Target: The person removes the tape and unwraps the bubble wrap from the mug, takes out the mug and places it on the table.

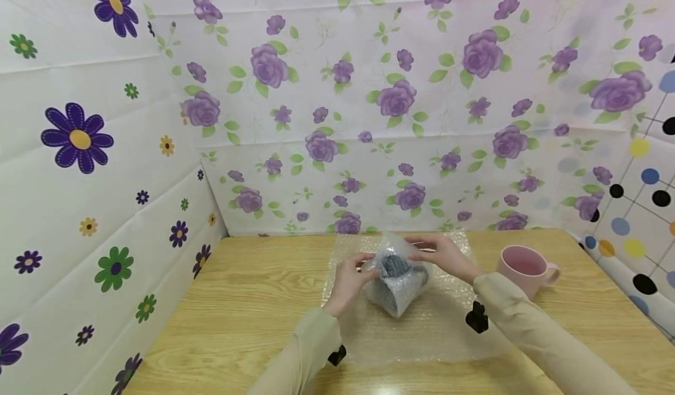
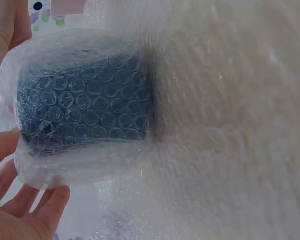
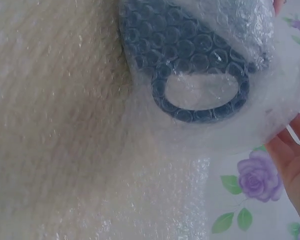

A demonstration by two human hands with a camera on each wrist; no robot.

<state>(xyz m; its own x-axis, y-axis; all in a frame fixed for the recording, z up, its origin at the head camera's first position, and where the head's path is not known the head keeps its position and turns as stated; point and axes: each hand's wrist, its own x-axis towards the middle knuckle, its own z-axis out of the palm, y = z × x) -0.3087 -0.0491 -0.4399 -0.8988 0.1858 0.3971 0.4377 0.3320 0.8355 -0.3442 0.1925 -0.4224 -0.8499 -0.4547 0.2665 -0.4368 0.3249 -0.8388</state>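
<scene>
Sleeves (image 1: 295, 348), two and both beige, come nearest, with two black wrist devices (image 1: 477, 317) hanging below them, one to each arm. Under the forearms one sheet of bubble wrap (image 1: 406, 343) lies flat on one wooden table (image 1: 237, 301). Over that sheet, near the middle of the table, is one wrapped mug (image 1: 394, 266), dark blue-grey, with bubble wrap round its body and its single loop handle (image 3: 205, 116), which is on the right-hand side. Two bare hands hold it: the left hand (image 1: 345, 281) grips the wrap at the left, its thumb and fingers bent about the edge, while the right hand (image 1: 445, 257) pinches the wrap high on the right between thumb and fingers. The plastic rises to one peak between them. Beyond the right wrist, well apart from the wrapped mug, one pink mug (image 1: 512, 276) stands upright, its one handle pointing right. Farther off, three patterned cloths enclose the table: daisies on the left cloth (image 1: 53, 207), dots on the right cloth (image 1: 645, 231), and purple roses on the back cloth (image 1: 364, 166).
</scene>
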